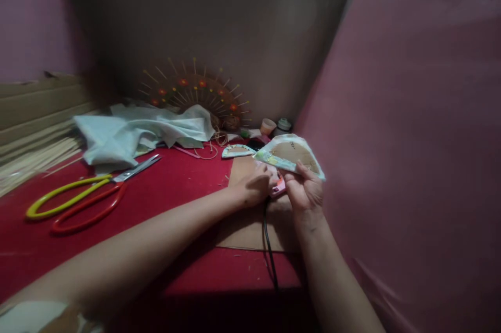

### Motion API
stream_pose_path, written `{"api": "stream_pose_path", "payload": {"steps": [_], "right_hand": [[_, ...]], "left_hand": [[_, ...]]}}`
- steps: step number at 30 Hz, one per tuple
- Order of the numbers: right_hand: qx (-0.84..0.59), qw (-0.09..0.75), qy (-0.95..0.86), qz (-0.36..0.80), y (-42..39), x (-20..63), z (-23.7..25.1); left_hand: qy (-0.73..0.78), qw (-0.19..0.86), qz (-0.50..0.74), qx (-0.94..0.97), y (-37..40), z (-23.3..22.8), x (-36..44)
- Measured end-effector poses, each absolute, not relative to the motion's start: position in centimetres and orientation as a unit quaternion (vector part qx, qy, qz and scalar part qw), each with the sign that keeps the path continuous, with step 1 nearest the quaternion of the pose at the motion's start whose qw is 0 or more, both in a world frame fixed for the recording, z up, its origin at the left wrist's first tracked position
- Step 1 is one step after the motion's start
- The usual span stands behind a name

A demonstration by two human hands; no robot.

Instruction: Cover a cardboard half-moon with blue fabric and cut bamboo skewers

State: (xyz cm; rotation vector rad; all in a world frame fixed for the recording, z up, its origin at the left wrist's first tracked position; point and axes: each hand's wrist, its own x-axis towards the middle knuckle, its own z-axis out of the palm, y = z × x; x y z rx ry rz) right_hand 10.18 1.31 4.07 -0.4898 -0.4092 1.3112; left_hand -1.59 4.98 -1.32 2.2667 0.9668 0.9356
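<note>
My right hand (pixel 307 189) grips a half-round cardboard piece (pixel 291 151) by its lower edge, thumb on the near face. Pale blue fabric wraps the rim of that piece, which is held up at a tilt. My left hand (pixel 260 184) is at its lower left end with fingers curled; what they hold is hidden. Between the hands shows a pink tool with an orange part (pixel 279 186), seemingly a glue gun, with a black cord (pixel 270 249) running toward me. Under the hands lies a flat cardboard sheet (pixel 250 228).
Large scissors (pixel 113 181) with yellow and red handles lie open at left on the red table (pixel 183 181). Behind are crumpled pale blue fabric (pixel 144 129), a smaller fabric-edged half-round (pixel 237 151), a small cup (pixel 267 126) and a decorated fan shape (pixel 195 87). Thin sticks (pixel 43 161) lie far left.
</note>
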Motion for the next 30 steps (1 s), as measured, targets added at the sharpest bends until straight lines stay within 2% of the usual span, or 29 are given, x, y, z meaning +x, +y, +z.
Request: {"api": "stream_pose_path", "payload": {"steps": [5, 10, 15, 18, 24, 30], "right_hand": [[-0.221, 0.719, -0.2, 0.627, 2.2, 10.0, 3.1], [-0.24, 0.709, -0.246, 0.616, 2.4, 9.2, 2.2], [-0.248, 0.713, -0.247, 0.608, 2.1, 8.5, 2.0], [-0.249, 0.713, -0.25, 0.606, 1.8, 8.1, 2.1], [-0.255, 0.652, -0.299, 0.648, 0.9, 7.0, 1.7], [-0.253, 0.635, -0.335, 0.648, 0.5, 6.3, 0.8]], "left_hand": [[0.406, 0.33, 0.373, 0.767, 3.1, 0.2, -7.6], [0.361, 0.541, 0.448, 0.614, 1.9, 1.8, -9.5], [0.313, 0.656, 0.475, 0.496, 2.1, 1.7, -8.8], [0.322, 0.664, 0.494, 0.46, 2.6, 1.6, -9.1], [0.314, 0.624, 0.506, 0.507, 3.9, 1.5, -10.0], [0.349, 0.585, 0.513, 0.523, 4.1, 1.5, -10.1]]}}
